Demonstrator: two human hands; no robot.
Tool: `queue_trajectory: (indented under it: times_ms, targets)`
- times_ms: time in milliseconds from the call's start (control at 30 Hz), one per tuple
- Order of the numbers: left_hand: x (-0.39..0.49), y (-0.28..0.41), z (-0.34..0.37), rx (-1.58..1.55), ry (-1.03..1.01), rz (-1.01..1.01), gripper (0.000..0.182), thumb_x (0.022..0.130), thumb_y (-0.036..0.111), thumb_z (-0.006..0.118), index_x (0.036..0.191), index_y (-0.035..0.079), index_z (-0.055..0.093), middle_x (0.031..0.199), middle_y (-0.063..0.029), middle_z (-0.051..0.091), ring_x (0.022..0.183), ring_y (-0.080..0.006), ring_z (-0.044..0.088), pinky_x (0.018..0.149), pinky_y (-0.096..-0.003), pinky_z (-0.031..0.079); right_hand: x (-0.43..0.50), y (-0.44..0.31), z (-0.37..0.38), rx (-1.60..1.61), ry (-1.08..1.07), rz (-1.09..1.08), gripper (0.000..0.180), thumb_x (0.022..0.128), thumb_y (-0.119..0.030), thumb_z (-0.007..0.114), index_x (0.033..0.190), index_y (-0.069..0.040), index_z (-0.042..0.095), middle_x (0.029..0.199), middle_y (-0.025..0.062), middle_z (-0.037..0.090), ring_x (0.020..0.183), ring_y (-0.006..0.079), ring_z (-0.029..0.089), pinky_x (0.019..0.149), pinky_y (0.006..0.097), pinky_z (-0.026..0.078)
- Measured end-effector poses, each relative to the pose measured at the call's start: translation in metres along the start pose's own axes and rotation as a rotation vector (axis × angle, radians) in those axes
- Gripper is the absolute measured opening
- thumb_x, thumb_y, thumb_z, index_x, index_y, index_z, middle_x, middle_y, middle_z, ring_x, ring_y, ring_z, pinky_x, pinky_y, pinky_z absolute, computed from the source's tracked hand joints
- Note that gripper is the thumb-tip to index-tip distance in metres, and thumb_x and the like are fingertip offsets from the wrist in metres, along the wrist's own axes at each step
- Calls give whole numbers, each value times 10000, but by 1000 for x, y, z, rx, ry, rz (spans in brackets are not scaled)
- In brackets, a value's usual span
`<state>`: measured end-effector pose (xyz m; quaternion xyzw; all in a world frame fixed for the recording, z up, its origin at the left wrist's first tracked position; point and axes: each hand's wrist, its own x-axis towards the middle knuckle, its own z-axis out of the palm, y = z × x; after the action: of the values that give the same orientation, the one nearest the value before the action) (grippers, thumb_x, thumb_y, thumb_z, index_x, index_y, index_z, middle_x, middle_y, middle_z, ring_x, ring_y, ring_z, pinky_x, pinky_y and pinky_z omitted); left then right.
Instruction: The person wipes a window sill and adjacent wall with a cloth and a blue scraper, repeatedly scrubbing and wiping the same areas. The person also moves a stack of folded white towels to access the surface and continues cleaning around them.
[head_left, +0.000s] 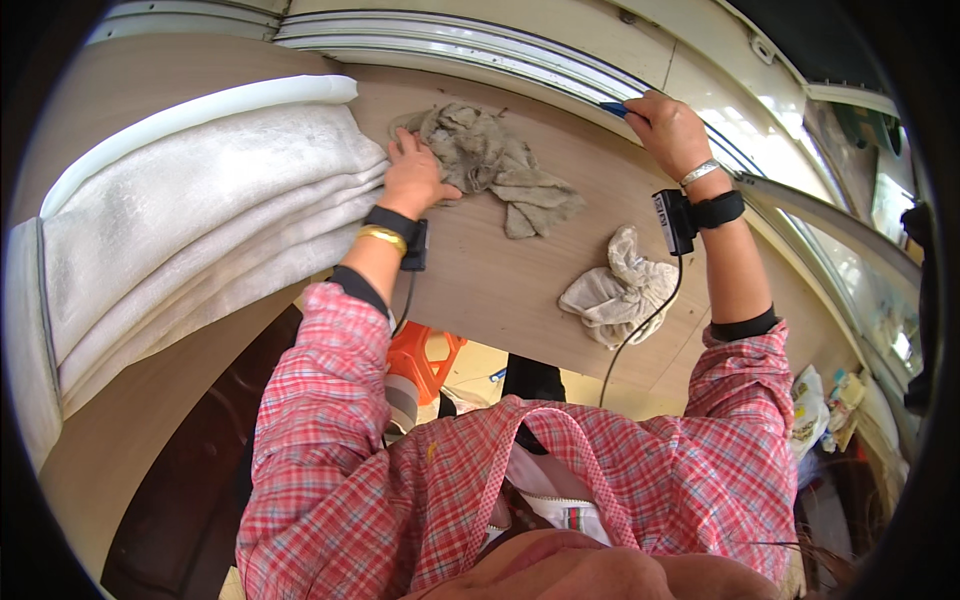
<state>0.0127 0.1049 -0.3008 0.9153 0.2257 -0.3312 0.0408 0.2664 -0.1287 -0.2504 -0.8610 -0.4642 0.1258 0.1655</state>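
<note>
My right hand is closed around a small blue tool, whose tip reaches down to the metal window track. Its exact kind is hard to make out, as my fingers cover most of it. My left hand lies with spread fingers on the wood-look sill, its fingertips at the left edge of a crumpled grey-brown cloth; it grips nothing. A second, cream-coloured cloth lies bunched on the sill, below my right forearm. Both wrists wear a black strap with a small device and cable.
Folded whitish fabric with a pale rail spans the left side. An orange plastic object stands below the sill's near edge. A window frame runs down the right, with plastic packets lower down.
</note>
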Motion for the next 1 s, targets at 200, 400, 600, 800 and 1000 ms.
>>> queue_trajectory:
  times_ms: [200,400,600,800,1000]
  targets:
    - [21,-9,-61,-434,526,-36,359,826,412,591,1017,128,699,1006,-177,662,956,-361,621,801,-439,506,2,-10,28,-22,128,-39,143,842,-180,630,927,-87,698,818,109,615,724,337,610,658,413,498]
    - [58,44,-86,-525,601,102,221,848,233,498,935,163,688,891,-132,686,872,-362,634,748,-444,506,12,-28,51,-44,196,-23,122,853,-189,621,913,-97,675,826,95,605,709,333,610,624,423,497]
    - [74,52,-84,-667,515,132,198,845,231,510,925,143,667,872,-150,681,880,-371,629,758,-456,500,27,-40,64,-17,243,-80,135,861,-190,615,939,-108,687,845,81,622,720,330,620,634,415,508]
    - [26,18,-30,-613,428,-151,328,810,285,634,1013,31,593,1007,-201,649,958,-398,609,809,-461,494,47,-44,75,241,171,-18,188,843,-213,615,962,-106,714,935,110,676,821,322,650,727,407,528]
    - [-1,7,29,-419,176,-189,695,663,268,838,1138,-7,412,1111,-234,597,1020,-402,600,847,-439,500,22,-45,51,464,157,-298,196,857,-137,653,1010,-18,681,876,120,660,745,298,621,685,332,498]
